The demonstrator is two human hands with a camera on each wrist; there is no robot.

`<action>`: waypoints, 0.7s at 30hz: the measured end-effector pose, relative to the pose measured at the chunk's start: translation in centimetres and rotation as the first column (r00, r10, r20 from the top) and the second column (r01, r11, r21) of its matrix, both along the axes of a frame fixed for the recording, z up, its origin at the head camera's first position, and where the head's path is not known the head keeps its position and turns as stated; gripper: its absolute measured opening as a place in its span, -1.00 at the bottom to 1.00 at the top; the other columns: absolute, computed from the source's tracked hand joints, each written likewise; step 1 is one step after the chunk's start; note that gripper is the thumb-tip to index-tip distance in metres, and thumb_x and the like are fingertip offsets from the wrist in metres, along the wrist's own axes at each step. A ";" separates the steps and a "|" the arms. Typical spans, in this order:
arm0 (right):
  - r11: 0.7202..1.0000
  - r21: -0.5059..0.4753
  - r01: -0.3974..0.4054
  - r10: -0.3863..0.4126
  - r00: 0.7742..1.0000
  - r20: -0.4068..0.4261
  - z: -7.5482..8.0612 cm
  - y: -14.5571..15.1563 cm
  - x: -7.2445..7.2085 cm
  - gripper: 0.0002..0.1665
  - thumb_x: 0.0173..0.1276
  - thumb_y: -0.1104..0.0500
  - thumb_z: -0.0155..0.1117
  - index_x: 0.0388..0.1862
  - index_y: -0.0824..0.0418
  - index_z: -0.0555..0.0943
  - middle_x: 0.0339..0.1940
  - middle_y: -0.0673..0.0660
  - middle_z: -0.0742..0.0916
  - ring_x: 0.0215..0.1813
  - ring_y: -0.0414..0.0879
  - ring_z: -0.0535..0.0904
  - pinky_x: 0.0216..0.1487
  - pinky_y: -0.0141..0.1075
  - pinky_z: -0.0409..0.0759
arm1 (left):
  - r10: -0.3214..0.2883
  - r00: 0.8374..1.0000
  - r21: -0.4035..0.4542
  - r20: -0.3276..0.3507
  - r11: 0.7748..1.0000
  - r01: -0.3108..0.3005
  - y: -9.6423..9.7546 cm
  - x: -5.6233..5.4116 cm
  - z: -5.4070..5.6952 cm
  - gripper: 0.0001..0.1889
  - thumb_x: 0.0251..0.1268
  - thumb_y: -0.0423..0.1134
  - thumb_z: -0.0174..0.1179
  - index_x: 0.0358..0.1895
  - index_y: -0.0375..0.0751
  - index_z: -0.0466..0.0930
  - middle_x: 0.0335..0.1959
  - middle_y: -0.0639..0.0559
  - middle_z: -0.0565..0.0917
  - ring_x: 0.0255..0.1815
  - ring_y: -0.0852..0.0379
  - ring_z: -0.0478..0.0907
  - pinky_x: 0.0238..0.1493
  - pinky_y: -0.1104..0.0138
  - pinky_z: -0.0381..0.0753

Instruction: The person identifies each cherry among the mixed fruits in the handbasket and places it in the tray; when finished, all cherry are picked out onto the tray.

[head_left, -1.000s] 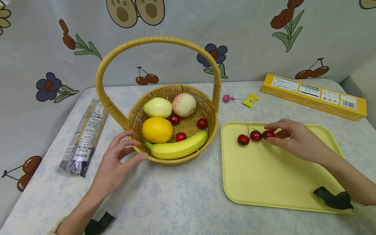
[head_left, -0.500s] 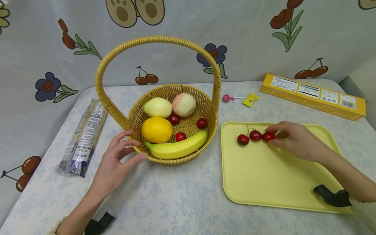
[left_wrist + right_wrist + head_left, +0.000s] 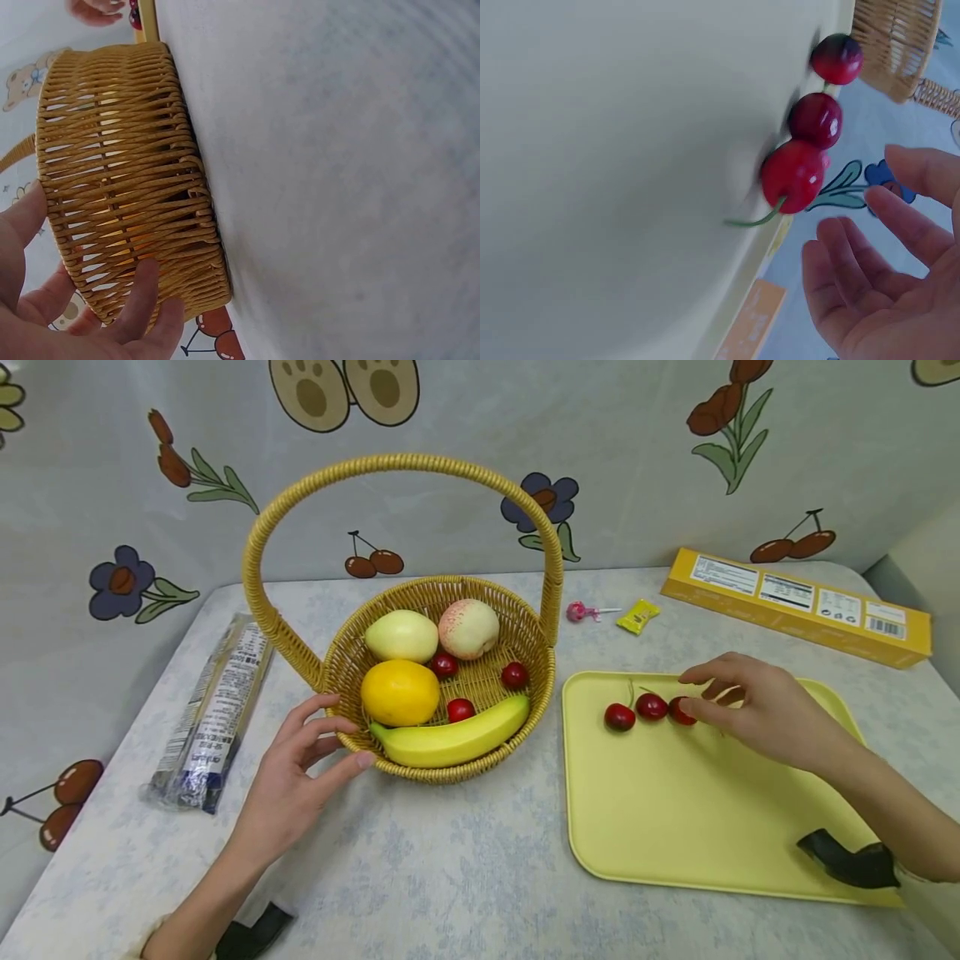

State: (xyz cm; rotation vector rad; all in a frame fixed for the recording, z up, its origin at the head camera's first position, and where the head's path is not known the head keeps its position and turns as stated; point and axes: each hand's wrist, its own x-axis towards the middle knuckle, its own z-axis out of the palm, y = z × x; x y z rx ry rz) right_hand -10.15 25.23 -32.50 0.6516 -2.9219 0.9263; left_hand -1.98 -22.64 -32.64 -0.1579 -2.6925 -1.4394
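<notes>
My left hand (image 3: 296,777) holds the left side of a wicker basket (image 3: 551,552). In the left wrist view, some fingers reach over the basket's rim while others lie against its outer wall. In the basket are a banana (image 3: 450,739), a yellow lemon-like fruit (image 3: 401,693), a pale green fruit (image 3: 402,636), a peach (image 3: 468,629) and three cherries (image 3: 514,675). My right hand (image 3: 765,710) hovers over a yellow tray (image 3: 675,827), fingers spread apart. The right wrist view shows it holding nothing, beside the nearest cherry (image 3: 793,176) of three lying in a row.
A lollipop (image 3: 588,612) and a yellow-wrapped candy (image 3: 637,616) lie behind the tray. A long yellow box (image 3: 795,606) stands at the back right. Left of the basket lies a clear plastic packet (image 3: 213,718). A patterned cloth (image 3: 450,410) hangs behind the table.
The right hand's fingers have parted from the rightmost cherry, and the hand has lifted slightly up and right. That cherry stays beside the other two. The left hand has kept its place.
</notes>
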 end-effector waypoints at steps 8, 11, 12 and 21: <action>0.989 -0.140 -0.049 0.042 0.998 -0.055 1.8 -4.0 0.8 -0.75 0.24 0.33 0.44 -0.08 0.20 0.71 -0.15 0.04 0.67 -0.23 -0.30 0.57 -0.25 -0.60 0.57 | -0.003 1.000 -0.005 -0.003 1.000 0.003 0.0 0.0 0.1 -0.73 0.29 -0.30 0.34 -0.03 -0.36 0.59 0.38 -0.10 0.29 0.13 -0.09 0.54 0.15 0.41 0.57; 0.979 -0.179 -0.099 0.087 0.994 -0.070 2.6 -6.0 0.7 -0.76 0.26 0.33 0.42 -0.08 0.19 0.71 -0.14 0.01 0.66 -0.21 -0.26 0.58 -0.23 -0.55 0.60 | -0.005 1.000 0.000 -0.003 1.000 0.005 -0.1 -0.1 0.1 -0.73 0.30 -0.30 0.34 -0.03 -0.36 0.59 0.38 -0.09 0.29 0.13 -0.09 0.54 0.15 0.42 0.56; 0.976 -0.188 -0.113 0.101 0.992 -0.071 3.0 -6.7 0.7 -0.77 0.27 0.32 0.42 -0.08 0.19 0.70 -0.14 0.00 0.66 -0.21 -0.25 0.58 -0.24 -0.53 0.62 | -0.006 1.000 0.004 -0.001 1.000 0.006 -0.1 -0.1 0.1 -0.73 0.30 -0.30 0.34 -0.03 -0.36 0.59 0.38 -0.10 0.29 0.13 -0.09 0.54 0.15 0.43 0.56; 0.933 -0.237 -0.272 0.267 0.962 -0.056 4.3 -13.2 -0.1 -0.79 0.30 0.29 0.38 -0.08 0.21 0.71 -0.07 0.03 0.67 -0.02 -0.07 0.56 -0.05 -0.13 0.66 | 0.002 1.000 -0.009 0.025 1.000 -0.002 0.0 0.0 0.1 -0.71 0.30 -0.25 0.34 -0.02 -0.35 0.59 0.40 -0.09 0.28 0.10 -0.15 0.57 0.09 0.44 0.60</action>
